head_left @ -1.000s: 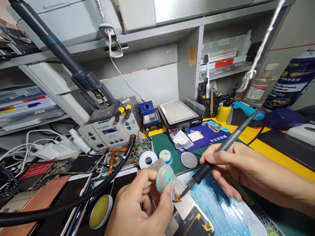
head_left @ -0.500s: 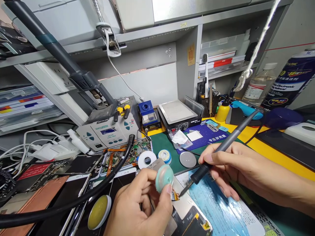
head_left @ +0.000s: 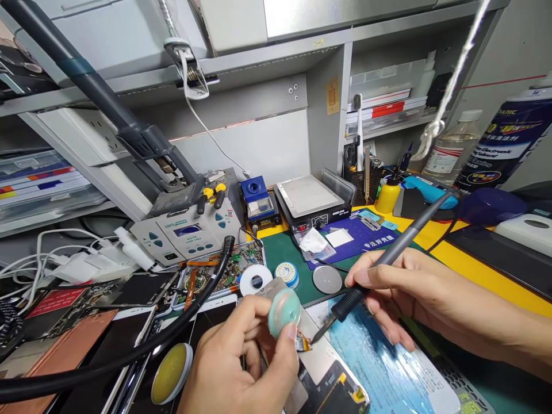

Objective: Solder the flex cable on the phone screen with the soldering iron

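My left hand (head_left: 245, 362) pinches a pale green spool (head_left: 284, 312) between thumb and fingers, above a phone part (head_left: 334, 379) with a metal plate and black lower section. Just beside my left thumb is a small orange flex cable (head_left: 304, 342). My right hand (head_left: 388, 293) holds a grey soldering iron (head_left: 394, 247) like a pen, its dark tip at the cable's right end. Whether tip and cable touch is too small to tell. The phone part lies partly over a blue glossy mat (head_left: 371, 351). My left palm and fingers hide part of the phone part.
A black hose (head_left: 172, 325) crosses the left foreground near an open tin of yellow paste (head_left: 171, 374). Behind are a rework station (head_left: 190, 230), a hot plate (head_left: 310, 195), a white ring spool (head_left: 245, 282) and a round grey lid (head_left: 326, 279). Phones and boards crowd the left.
The whole view has shifted slightly, with things appearing a little further left. Both hands keep the same hold on the spool and the iron.
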`<state>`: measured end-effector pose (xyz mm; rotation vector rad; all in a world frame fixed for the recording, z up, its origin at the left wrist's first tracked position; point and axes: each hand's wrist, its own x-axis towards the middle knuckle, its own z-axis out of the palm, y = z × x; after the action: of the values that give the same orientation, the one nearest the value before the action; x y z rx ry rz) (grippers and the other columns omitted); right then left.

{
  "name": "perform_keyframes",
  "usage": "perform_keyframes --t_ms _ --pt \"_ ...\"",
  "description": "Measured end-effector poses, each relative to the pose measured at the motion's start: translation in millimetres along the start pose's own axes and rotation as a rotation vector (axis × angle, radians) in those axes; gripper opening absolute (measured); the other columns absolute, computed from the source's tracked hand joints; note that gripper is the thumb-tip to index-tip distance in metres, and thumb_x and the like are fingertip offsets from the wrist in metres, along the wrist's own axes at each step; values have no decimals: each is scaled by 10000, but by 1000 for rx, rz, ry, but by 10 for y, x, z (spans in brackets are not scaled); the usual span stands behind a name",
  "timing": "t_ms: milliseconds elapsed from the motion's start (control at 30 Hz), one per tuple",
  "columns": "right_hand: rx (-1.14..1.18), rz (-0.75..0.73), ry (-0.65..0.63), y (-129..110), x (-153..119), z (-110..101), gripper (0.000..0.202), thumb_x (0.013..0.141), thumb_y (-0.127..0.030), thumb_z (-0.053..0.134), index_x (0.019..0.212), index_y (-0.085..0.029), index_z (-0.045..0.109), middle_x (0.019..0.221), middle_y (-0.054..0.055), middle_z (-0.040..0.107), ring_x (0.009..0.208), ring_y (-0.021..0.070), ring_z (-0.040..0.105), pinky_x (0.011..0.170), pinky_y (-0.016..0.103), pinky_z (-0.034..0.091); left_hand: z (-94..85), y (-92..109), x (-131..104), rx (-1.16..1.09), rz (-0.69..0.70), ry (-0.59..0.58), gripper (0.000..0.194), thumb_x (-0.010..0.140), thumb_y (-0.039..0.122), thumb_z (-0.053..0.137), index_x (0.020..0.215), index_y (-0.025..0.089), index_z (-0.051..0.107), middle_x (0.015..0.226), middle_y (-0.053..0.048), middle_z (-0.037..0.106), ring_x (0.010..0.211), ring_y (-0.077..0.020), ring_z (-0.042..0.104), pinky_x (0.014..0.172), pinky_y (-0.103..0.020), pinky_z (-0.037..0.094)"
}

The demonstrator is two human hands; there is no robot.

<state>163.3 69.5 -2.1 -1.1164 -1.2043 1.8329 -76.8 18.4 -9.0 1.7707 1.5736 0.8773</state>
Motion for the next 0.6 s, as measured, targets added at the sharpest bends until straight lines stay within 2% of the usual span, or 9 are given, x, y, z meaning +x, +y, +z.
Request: perform_keyframes --t_ms 300,433,600 --pt "17 8 22 10 -2 2 252 834 -394 694 796 -144 691 476 -2 629 370 124 584 365 184 451 28 38 4 -30 -2 55 181 867 402 589 789 245 633 578 56 630 443 -83 516 422 -148 393" --pt "20 -3 34 32 4 -8 234 842 -374 694 776 -150 684 494 -18 617 368 119 582 363 189 450 30 22 11 -13 0 36 177 867 408 589 811 247 638 618 48 667 457 -85 530 424 -148 397" --pt "21 -9 38 29 21 -4 234 859 -362 681 752 -154 670 543 -15 628 370 108 578 369 193 459 34 65 2 4 -8 59 195 870 416 578 789 245 626 578 62 609 456 -79 505 435 -144 394"
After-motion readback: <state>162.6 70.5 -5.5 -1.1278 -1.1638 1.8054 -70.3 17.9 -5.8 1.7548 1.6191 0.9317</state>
